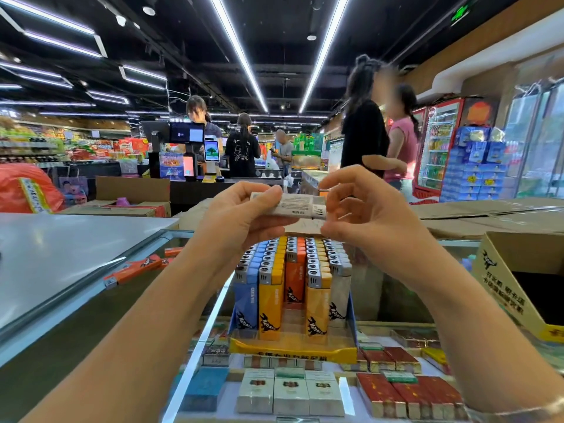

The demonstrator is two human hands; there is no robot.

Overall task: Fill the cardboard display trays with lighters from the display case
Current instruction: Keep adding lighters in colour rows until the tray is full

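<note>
- Both hands hold one pale lighter (297, 206) level, above the counter: the left hand (244, 215) pinches its left end between thumb and curled fingers, and the right hand (363, 206) has its fingertips (328, 198) closed on the capped right end.
- The lighter is whitish-grey with small dark print on a label along its body (too fine to read); it lies horizontally, its metal head to the right.
- Directly below the hands stands the cardboard display tray (293, 349), yellow-fronted, resting on the glass top of the display case (213, 312). It is packed with upright lighters in rows: blue at left, then yellow, orange, yellow and grey at right.
- The step in hand looks like bringing a single lighter to the tray. The next move would call for turning it upright, head up, and lowering it into a free slot, probably in the grey row at right (no open gap is plainly visible from here).
- A few orange lighters (134, 268) lie loose on the counter at left; a brown carton (500, 270) stands at right.
</note>
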